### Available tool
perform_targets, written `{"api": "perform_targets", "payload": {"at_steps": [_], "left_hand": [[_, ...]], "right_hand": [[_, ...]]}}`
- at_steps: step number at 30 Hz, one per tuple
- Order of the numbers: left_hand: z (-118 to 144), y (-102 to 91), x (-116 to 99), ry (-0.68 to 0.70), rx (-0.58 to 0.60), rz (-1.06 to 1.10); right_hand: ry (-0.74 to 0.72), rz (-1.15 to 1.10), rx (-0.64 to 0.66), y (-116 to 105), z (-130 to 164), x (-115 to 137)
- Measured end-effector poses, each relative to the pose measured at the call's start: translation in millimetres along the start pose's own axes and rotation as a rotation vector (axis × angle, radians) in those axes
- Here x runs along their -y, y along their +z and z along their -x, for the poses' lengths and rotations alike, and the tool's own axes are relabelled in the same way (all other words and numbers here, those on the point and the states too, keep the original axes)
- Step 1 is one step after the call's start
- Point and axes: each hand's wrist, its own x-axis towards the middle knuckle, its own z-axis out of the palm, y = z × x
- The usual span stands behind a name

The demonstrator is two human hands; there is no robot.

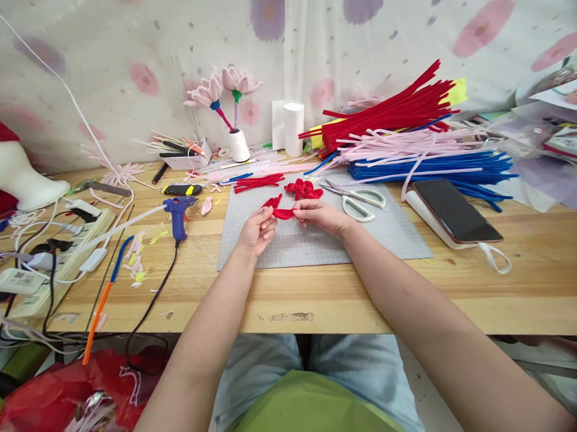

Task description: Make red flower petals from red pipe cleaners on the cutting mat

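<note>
Head view: left hand (260, 229) and right hand (317, 215) close together above a grey cutting mat (310, 251) on the wooden surface (284, 296). Red pipe-cleaner piece (283, 214) stretched between them; the left fingers pinch one end, the right fingers the other. Just beyond, on the mat, a red looped cluster (303, 190); to its left, a small bundle of red pipe cleaners (258, 183). Open scissors (359, 203) lie just right of the cluster. Blue glue gun (176, 216) left of the mat, cord trailing over the near edge. Smartphone (456, 210) right of the mat, tilted on a white support (426, 218).
</note>
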Motion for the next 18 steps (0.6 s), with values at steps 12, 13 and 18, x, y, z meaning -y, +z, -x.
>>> {"api": "perform_targets", "payload": {"at_steps": [12, 13, 18], "left_hand": [[-0.1, 1.5, -4.1, -0.116, -0.136, 0.197], [-0.1, 1.8, -4.5, -0.122, -0.14, 0.206], [-0.4, 5.4, -3.8, -0.097, -0.146, 0.132]], "right_hand": [[-0.06, 0.121, 0.094, -1.6, -2.9, -6.1], [-0.063, 0.121, 0.097, -1.7, -2.9, -6.6], [-0.051, 0.121, 0.063, -0.1, -2.4, -5.7]]}}
